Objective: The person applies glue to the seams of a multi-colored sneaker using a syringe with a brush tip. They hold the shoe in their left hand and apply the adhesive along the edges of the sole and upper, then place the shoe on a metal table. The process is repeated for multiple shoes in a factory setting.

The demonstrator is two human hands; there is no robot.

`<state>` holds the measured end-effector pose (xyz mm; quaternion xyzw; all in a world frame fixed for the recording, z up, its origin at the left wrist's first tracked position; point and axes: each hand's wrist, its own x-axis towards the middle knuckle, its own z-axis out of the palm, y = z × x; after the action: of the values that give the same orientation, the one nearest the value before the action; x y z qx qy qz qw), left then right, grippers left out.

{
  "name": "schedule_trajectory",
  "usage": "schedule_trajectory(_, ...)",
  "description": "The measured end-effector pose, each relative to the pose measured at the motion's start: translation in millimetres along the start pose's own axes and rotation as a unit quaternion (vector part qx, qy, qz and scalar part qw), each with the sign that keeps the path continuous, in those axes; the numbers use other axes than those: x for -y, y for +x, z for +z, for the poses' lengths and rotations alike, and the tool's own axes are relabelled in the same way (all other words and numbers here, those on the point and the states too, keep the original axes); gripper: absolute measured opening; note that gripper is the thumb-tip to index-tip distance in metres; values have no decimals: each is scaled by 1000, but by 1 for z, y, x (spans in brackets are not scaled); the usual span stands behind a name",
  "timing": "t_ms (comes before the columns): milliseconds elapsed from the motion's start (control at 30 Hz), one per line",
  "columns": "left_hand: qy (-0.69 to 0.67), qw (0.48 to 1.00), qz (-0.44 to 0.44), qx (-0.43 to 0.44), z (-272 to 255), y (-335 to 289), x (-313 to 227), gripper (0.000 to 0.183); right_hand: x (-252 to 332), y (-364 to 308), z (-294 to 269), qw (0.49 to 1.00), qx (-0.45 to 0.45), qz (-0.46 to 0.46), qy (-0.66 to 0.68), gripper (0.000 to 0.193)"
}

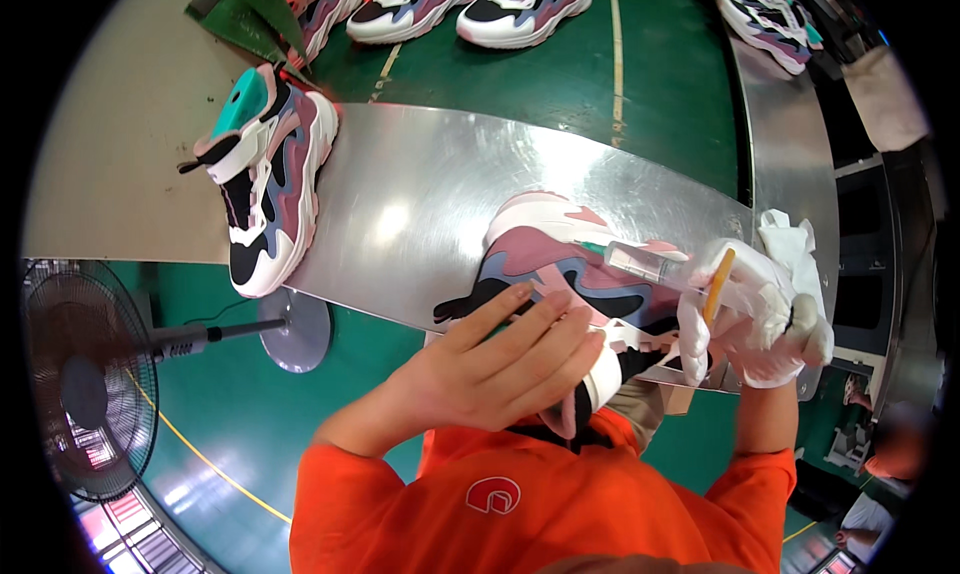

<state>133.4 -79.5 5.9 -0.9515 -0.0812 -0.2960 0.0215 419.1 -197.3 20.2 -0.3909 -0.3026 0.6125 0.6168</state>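
1. Sneaker in mauve, blue and white (560, 274) is lying sideways just toward 3 o'clock of centre, its sole facing 12, on a metal bench (410, 174).
2. At 10 o'clock, a matching shoe with a teal insert (295, 174) is resting at the bench's left end.
3. Toward 6 o'clock, the bare left hand (490, 369) is laying extended fingers over the collar; its thumb is hiding, so I cannot tell its grip. Light pressure could let the sneaker slip.
4. Toward 3 o'clock, a clear syringe (640, 262) is pointing its green tip leftward; over-pressing could smear any contents.
5. Farther toward 3, the gloved right hand (755, 314) is closing narrowly around the syringe; its orange stick (718, 286) could snag if the wrist twists.
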Motion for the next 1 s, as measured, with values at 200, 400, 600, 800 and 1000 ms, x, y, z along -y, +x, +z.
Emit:
schedule_trajectory(200,-1,1000,-5,-2,2,-2,0,23,9,11,6,998,8,29,-49,71)
schedule_trajectory(400,-8,1000,0,4,1,0,2,25,15,14,11,995,12,43,-89,71)
schedule_trajectory(600,-22,1000,-9,16,2,0,1,19,22,17,19,987,16,61,-148,71)
schedule_trajectory(800,-24,1000,-19,5,4,1,-2,16,31,14,24,978,19,71,-193,72)
schedule_trajectory(1000,-29,999,-32,4,3,1,-4,16,37,13,26,974,25,78,-212,75)
